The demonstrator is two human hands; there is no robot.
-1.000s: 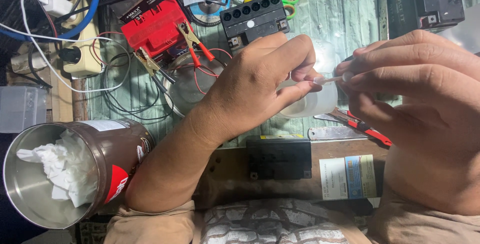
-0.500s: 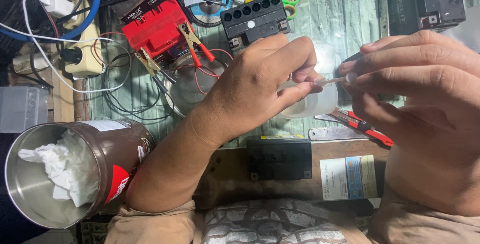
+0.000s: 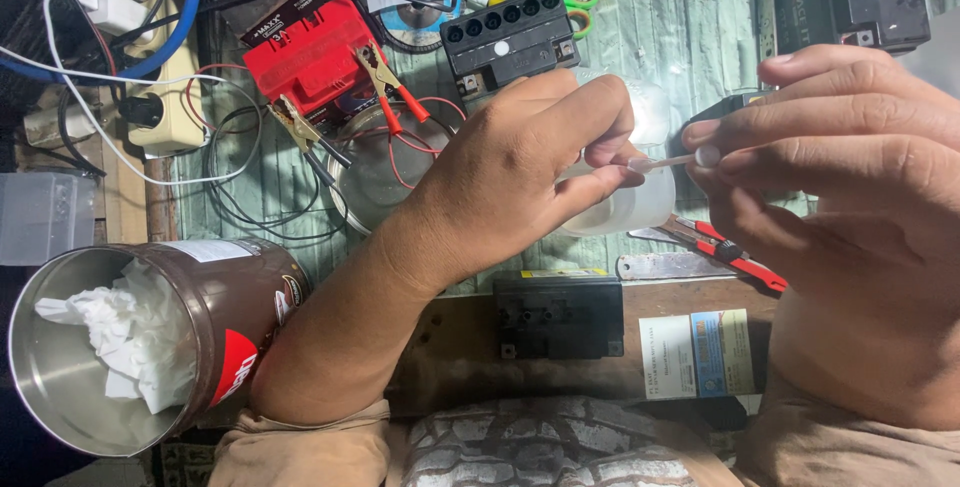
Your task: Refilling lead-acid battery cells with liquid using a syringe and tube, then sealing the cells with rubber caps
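My left hand [image 3: 520, 172] reaches in from the lower left and pinches a thin clear tube [image 3: 655, 162] between thumb and forefinger. My right hand [image 3: 850, 207] meets it from the right, its fingertips closed around the tube's small white end [image 3: 706, 155]. Both hands hover over a translucent plastic container [image 3: 625, 212] on the green-topped bench, which they partly hide.
A red battery [image 3: 310, 52] with clamps on it, a black battery [image 3: 510, 32] with a row of holes, and a round metal bowl [image 3: 375, 182] lie behind. A metal can [image 3: 110, 347] holding crumpled tissue stands at the left. A red cutter [image 3: 725, 247] and another black battery [image 3: 558, 315] sit nearer.
The tube's white end has slid slightly right between my right fingertips. Both hands otherwise stay where they were.
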